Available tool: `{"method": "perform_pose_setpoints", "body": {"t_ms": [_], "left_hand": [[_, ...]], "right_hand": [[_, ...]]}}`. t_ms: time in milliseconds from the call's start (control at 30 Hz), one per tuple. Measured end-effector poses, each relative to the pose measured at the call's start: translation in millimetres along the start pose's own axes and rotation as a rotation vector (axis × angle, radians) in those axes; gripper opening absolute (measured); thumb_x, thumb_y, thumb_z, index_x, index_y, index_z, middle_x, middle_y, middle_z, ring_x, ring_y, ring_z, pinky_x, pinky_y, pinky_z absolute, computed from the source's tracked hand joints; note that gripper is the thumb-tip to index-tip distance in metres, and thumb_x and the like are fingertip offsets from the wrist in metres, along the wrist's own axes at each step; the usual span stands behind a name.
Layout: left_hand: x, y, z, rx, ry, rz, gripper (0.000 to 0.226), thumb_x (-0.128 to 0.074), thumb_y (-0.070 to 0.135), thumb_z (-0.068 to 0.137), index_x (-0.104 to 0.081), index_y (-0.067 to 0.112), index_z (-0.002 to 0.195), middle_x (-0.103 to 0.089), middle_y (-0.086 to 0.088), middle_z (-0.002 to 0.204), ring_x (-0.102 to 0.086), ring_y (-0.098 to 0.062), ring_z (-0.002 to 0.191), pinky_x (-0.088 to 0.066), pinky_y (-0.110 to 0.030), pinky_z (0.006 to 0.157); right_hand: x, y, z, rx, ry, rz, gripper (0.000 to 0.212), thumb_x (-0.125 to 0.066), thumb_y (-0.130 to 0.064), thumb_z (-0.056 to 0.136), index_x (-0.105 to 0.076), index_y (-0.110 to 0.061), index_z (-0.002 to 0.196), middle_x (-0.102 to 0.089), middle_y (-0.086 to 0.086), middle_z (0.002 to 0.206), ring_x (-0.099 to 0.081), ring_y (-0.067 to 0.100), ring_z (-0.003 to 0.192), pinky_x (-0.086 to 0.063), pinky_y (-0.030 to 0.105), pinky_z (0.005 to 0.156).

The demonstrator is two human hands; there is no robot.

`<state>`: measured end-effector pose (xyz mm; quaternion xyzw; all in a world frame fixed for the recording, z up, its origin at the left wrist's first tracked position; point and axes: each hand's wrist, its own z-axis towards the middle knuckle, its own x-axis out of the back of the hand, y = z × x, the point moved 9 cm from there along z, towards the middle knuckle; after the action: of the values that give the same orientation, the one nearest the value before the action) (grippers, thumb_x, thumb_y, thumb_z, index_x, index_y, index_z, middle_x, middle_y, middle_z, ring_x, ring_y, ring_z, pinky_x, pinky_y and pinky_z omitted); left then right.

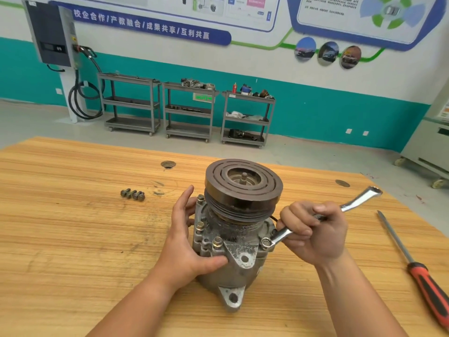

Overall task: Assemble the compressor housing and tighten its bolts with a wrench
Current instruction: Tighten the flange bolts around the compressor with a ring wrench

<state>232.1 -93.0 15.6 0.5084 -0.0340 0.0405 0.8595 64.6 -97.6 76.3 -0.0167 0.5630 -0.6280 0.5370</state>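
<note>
Compressor housing [233,254] stands upright on the wooden table [73,215], pulley end up. Left hand [187,242] holds its side, thumb across the front. Right hand [313,229] grips the wrench [283,233] mid-shaft, ring end on a bolt [266,242] just beside the fingers. Loose bolts [133,194] lie well left of the left fingers.

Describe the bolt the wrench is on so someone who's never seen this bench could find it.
On the wooden table stands a grey compressor, dark pulley on top. Bolts stick up around its flange below the pulley. The bolt you want is on the right side, ringed by the wrench that the right hand holds; the other bolts stand bare.
</note>
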Motion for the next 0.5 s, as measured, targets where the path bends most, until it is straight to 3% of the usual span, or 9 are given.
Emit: {"method": "perform_pose_setpoints", "body": {"t_ms": [133,233,300,367,433,500], "left_hand": [[0,-1,0,0.002,0.001,0.005,0.122,-0.08,0.075,0.033,-0.018,0.062,0.137,-0.039,0.007,0.14,-0.044,-0.01,0.129,-0.038,-0.034,0.104],[0,-2,-1,0.004,0.001,0.018,0.122,-0.081,0.073,0.033,-0.018,0.063,0.137,-0.039,0.006,0.14,-0.043,-0.01,0.129,-0.037,-0.036,0.105],[1,-2,0,0.01,0.002,0.018,0.122,-0.081,0.075,0.033,-0.017,0.063,0.136,-0.039,0.008,0.14,-0.043,-0.008,0.13,-0.037,-0.032,0.104],[0,-2,-1,0.008,0.004,0.014,0.121,-0.08,0.077,0.033,-0.018,0.064,0.136,-0.039,0.01,0.139,-0.043,-0.005,0.129,-0.036,-0.026,0.1],[1,-1,-1,-0.003,0.015,0.009,0.12,-0.079,0.078,0.033,-0.018,0.064,0.135,-0.04,0.006,0.139,-0.044,-0.008,0.129,-0.037,-0.025,0.099],[1,1,0,-0.021,0.023,0.004,0.119,-0.078,0.08,0.034,-0.019,0.064,0.136,-0.04,0.002,0.138,-0.045,-0.012,0.129,-0.037,-0.026,0.1]], "right_hand": [[-1,-4,-5,0.007,0.085,-0.108,0.033,-0.057,-0.028,0.079,-0.033,-0.02,0.057,-0.032,-0.001,0.055,-0.023,0.009,0.046,-0.023,0.019,0.04],[-2,-8,-39,0.213,0.43,-0.279,0.049,-0.071,-0.045,0.063,-0.03,-0.022,0.049,-0.034,-0.005,0.047,-0.021,0.011,0.045,-0.023,0.016,0.038],[-21,-5,-65,0.37,0.613,-0.419,0.05,-0.072,-0.05,0.06,-0.034,-0.022,0.045,-0.039,-0.004,0.046,-0.029,0.01,0.043,-0.027,0.015,0.038],[-44,5,-81,0.456,0.773,-0.737,0.037,-0.069,-0.044,0.061,-0.047,-0.019,0.044,-0.049,-0.007,0.049,-0.04,0.005,0.039,-0.032,0.015,0.037],[-57,25,-81,0.477,0.795,-0.976,0.025,-0.068,-0.032,0.061,-0.049,-0.022,0.048,-0.057,-0.008,0.059,-0.047,0.008,0.045,-0.037,0.024,0.047],[-53,46,-73,0.359,0.801,-1.05,0.043,-0.063,0.007,0.073,-0.047,-0.025,0.048,-0.058,-0.014,0.067,-0.049,0.007,0.058,-0.037,0.026,0.063]]}}
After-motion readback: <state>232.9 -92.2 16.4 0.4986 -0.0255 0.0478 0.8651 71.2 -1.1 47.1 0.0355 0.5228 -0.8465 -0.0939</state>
